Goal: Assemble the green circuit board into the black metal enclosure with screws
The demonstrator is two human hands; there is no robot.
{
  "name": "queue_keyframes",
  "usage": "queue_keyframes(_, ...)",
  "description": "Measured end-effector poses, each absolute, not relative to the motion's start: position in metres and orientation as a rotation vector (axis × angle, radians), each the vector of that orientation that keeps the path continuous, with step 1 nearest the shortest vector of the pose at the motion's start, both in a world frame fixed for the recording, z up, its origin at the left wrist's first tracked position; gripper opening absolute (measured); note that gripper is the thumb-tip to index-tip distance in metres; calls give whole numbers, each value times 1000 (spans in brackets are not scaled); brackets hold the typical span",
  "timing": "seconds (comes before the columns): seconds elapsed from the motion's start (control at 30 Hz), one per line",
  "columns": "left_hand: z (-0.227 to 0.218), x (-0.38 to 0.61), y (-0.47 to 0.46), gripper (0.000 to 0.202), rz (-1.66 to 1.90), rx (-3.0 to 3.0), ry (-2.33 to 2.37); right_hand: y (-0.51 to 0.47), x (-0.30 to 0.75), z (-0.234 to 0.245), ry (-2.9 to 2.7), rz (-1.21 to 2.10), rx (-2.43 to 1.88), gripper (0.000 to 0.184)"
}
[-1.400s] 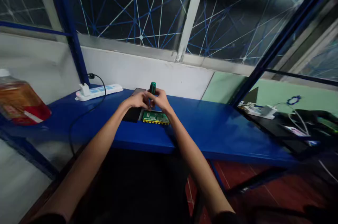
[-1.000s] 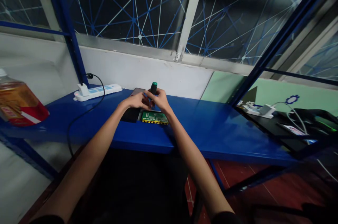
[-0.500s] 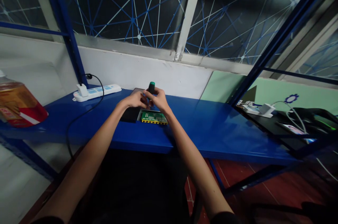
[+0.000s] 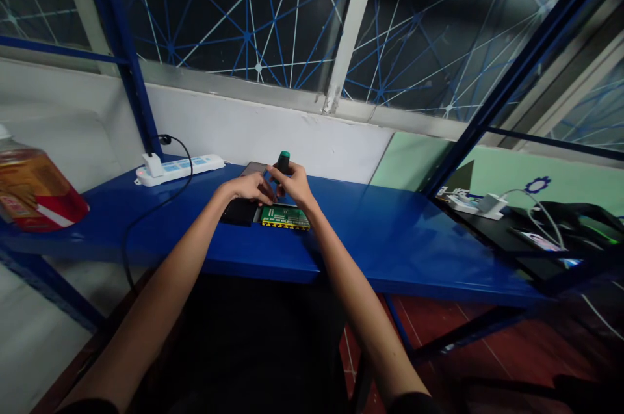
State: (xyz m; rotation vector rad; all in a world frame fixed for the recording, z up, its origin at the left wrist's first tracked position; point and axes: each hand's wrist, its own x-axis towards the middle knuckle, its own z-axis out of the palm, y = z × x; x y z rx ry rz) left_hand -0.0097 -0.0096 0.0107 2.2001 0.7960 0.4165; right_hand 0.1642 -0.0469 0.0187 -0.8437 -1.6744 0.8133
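Observation:
A screwdriver (image 4: 283, 162) with a green-topped black handle stands upright over the back of a green circuit board (image 4: 283, 215), its tip too small to make out. My right hand (image 4: 296, 185) is closed round the handle. My left hand (image 4: 252, 186) bends down to the board's back left edge, fingers pressed together near the screwdriver's shaft; whatever they pinch is hidden. Yellow ports line the board's near edge. Left of the board lies a flat black piece (image 4: 238, 212), partly under my left hand. A dark flat object (image 4: 254, 168) shows behind that hand.
The blue bench (image 4: 380, 238) runs along the wall below windows. A white power strip (image 4: 180, 170) with a black cable (image 4: 146, 225) lies at the back left. A large bottle (image 4: 39, 186) stands far left. At right, another power strip (image 4: 475, 206) sits on a black surface.
My left fingers have moved slightly down and closer to the board. The screwdriver and my right hand have shifted slightly right, still over the board.

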Motion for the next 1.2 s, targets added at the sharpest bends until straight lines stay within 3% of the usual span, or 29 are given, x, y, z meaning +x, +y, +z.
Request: queue_keyframes(1.2,10,-6,-11,20,551,2050,777,-52,163,22,-1737,827,-897,39)
